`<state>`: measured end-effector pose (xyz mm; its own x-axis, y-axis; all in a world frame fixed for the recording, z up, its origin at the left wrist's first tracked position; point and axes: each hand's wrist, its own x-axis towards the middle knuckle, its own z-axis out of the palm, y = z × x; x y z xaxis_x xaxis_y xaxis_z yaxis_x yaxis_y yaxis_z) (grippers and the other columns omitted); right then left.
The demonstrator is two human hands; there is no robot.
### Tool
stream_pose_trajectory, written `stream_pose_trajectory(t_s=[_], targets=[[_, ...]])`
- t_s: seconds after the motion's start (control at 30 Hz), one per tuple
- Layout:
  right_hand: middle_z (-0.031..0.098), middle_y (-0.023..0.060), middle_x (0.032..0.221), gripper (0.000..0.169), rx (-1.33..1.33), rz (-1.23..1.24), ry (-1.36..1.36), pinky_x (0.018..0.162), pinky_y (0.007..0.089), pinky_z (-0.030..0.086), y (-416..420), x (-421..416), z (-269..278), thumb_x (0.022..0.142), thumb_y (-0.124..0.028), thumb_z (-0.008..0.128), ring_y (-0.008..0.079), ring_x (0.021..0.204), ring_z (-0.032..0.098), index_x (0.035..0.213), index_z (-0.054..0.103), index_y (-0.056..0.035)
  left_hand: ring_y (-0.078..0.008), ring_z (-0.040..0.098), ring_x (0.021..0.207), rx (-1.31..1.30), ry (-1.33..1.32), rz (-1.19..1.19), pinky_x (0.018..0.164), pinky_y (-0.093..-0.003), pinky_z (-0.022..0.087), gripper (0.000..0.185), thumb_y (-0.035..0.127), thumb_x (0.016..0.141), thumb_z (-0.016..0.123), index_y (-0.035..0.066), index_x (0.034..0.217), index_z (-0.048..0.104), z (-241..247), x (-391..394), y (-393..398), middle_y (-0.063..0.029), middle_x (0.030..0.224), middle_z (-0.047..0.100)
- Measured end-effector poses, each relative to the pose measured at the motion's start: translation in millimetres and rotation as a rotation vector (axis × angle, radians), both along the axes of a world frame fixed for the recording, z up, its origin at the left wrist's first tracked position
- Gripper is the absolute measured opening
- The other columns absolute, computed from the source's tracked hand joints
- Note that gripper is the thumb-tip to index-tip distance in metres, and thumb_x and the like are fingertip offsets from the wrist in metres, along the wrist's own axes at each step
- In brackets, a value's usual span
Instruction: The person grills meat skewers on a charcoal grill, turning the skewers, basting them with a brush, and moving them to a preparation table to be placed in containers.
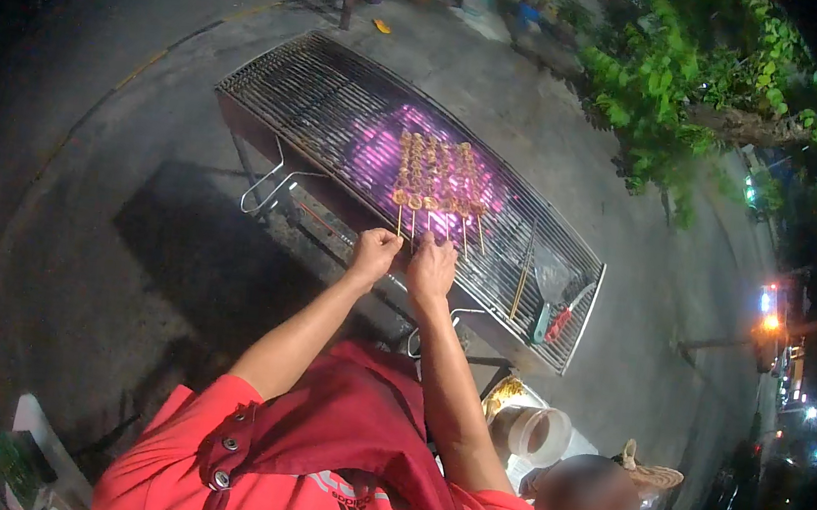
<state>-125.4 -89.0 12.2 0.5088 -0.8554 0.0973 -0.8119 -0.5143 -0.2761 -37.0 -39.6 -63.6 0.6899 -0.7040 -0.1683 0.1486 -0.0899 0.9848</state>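
Several bamboo skewers of small meat pieces point(432, 172) lie side by side on a long charcoal grill point(298, 98), over coals that glow pinkish purple. Their bare stick ends point towards me across the near edge. My left hand point(376, 253) pinches the stick of the leftmost skewer between thumb and fingers. Close beside it, my right hand point(433, 265) has its fingertips closed around stick ends in the middle of the row; exactly how many is hidden. The two rightmost sticks lie outside both hands.
On the grill's right end lie metal tongs point(524, 274), a spatula point(546, 292) and a red-handled tool point(560, 323). Wire handles point(266, 188) jut from its near side. A plastic tub point(539, 434), a tray point(507, 396) and a woven fan point(650, 475) stand low at my right.
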Motion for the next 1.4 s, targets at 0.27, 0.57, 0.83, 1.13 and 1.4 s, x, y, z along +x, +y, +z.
stream_pose_trajectory(t_s=[0.27, 0.57, 0.83, 1.13, 1.4], targets=[[0.054, 0.0183, 0.090, 0.025, -0.107, -0.117, -0.092, 0.066, 0.0432, 0.048, -16.7, -27.4, 2.1, 0.078, -0.008, 0.052, 0.0358, 0.084, 0.056, 0.103, 0.050, -0.0043, -0.0103, 0.055, 0.050, 0.009, 0.215, -0.061, 0.043, -0.0244, 0.045, 0.018, 0.017, 0.085, 0.060, 0.000, 0.084, 0.059, 17.9, -4.1, 6.3, -0.0054, 0.067, 0.059], [0.055, 0.0199, 0.086, 0.023, -0.084, 0.031, -0.115, 0.071, 0.0436, 0.046, -19.4, -23.1, -16.8, 0.079, -0.006, 0.049, 0.0356, 0.086, 0.054, 0.100, 0.057, -0.0044, -0.0102, 0.056, 0.049, 0.007, 0.200, -0.042, 0.041, -0.0234, 0.045, 0.016, 0.016, 0.086, 0.058, 0.000, 0.084, 0.058, 17.9, -1.0, 8.7, -0.0056, 0.067, 0.059], [0.054, 0.0221, 0.089, 0.019, -0.067, 0.043, -0.111, 0.071, 0.0443, 0.046, -26.8, -26.9, -13.7, 0.078, -0.008, 0.050, 0.0365, 0.086, 0.052, 0.094, 0.058, -0.0026, -0.0107, 0.056, 0.049, 0.013, 0.233, -0.028, 0.040, -0.0234, 0.046, 0.015, 0.015, 0.086, 0.058, 0.000, 0.084, 0.058, 20.3, -5.9, 7.3, -0.0057, 0.067, 0.058], [0.055, 0.0240, 0.079, 0.019, -0.090, 0.022, -0.173, 0.071, 0.0454, 0.044, -28.3, -29.5, -12.3, 0.077, -0.005, 0.046, 0.0384, 0.081, 0.054, 0.088, 0.061, -0.0010, -0.0106, 0.056, 0.049, 0.047, 0.168, 0.021, 0.041, -0.0235, 0.046, 0.014, 0.013, 0.086, 0.058, 0.000, 0.083, 0.058, 28.2, -7.3, 8.3, -0.0060, 0.067, 0.058], [0.056, 0.0209, 0.089, 0.022, -0.028, 0.004, -0.125, 0.070, 0.0441, 0.047, -19.0, -35.1, -2.3, 0.080, -0.011, 0.053, 0.0363, 0.086, 0.054, 0.100, 0.056, -0.0039, -0.0104, 0.056, 0.049, 0.065, 0.208, -0.062, 0.040, -0.0234, 0.046, 0.021, 0.020, 0.087, 0.058, 0.000, 0.083, 0.058, 25.2, -9.7, 9.1, -0.0051, 0.066, 0.058]])
